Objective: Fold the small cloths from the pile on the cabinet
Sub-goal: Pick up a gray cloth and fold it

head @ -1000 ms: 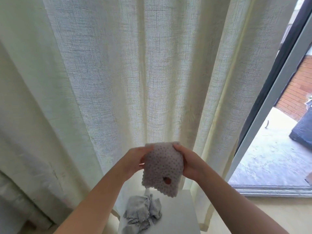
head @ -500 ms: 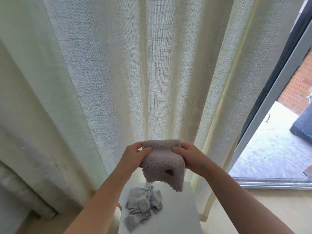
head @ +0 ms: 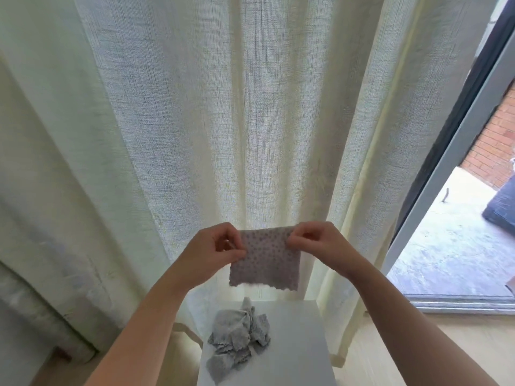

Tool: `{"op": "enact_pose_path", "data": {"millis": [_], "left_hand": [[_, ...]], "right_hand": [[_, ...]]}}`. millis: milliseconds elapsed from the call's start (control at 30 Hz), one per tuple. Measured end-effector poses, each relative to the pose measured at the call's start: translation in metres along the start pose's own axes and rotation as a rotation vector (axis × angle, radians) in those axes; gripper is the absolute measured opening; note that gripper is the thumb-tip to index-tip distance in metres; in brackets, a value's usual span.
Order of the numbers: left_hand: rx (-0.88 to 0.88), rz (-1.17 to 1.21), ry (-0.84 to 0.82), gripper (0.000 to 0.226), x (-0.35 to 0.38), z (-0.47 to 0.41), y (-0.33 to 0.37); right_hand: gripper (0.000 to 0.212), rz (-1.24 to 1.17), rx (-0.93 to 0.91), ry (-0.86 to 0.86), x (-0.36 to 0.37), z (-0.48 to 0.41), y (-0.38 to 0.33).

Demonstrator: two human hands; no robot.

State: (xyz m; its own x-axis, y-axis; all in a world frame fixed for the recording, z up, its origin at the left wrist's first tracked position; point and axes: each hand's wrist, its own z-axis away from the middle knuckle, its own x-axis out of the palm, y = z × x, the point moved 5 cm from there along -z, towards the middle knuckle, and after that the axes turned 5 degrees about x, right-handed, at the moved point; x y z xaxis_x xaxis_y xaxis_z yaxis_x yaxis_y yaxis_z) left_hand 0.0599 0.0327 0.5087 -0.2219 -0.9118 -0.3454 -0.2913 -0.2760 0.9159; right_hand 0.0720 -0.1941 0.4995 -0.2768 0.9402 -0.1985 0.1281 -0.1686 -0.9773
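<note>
Grey-mauve and dotted, a small cloth (head: 266, 261) hangs flat in the air, pinched at its upper corners by the left hand (head: 216, 250) and the right hand (head: 317, 243), fingers curled on the fabric. Below it, a crumpled pile of grey cloths (head: 239, 338) lies on the white cabinet (head: 301, 355). A cream curtain (head: 223, 107) hangs behind.

Cream curtain (head: 250, 121) hangs beside grey window frame (head: 457, 151).
</note>
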Motion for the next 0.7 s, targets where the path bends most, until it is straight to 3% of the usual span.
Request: {"op": "enact_pose_path", "data": {"millis": [133,233,300,400,567,700], "left_hand": [[-0.084,-0.068,-0.123,0.034,0.006,-0.003,-0.003],[-0.093,-0.246,-0.201,0.014,0.02,-0.006,0.0],[-0.059,-0.278,-0.13,0.007,0.025,-0.007,0.004],[-0.064,-0.23,-0.042,0.011,0.021,-0.005,0.0],[-0.079,-0.159,-0.118,0.02,0.026,0.003,-0.009],[0.049,-0.243,-0.014,0.024,0.026,0.008,0.002]], "right_hand": [[0.037,0.172,-0.077,-0.033,0.01,-0.001,-0.003],[0.055,0.186,-0.08,-0.035,0.018,-0.003,-0.007],[0.049,0.231,-0.008,-0.045,0.018,-0.005,0.0],[0.014,0.444,0.12,-0.102,0.012,-0.001,0.016],[0.005,0.489,0.061,-0.035,0.01,0.009,0.014],[0.021,0.422,-0.018,0.022,0.013,0.014,0.003]]}}
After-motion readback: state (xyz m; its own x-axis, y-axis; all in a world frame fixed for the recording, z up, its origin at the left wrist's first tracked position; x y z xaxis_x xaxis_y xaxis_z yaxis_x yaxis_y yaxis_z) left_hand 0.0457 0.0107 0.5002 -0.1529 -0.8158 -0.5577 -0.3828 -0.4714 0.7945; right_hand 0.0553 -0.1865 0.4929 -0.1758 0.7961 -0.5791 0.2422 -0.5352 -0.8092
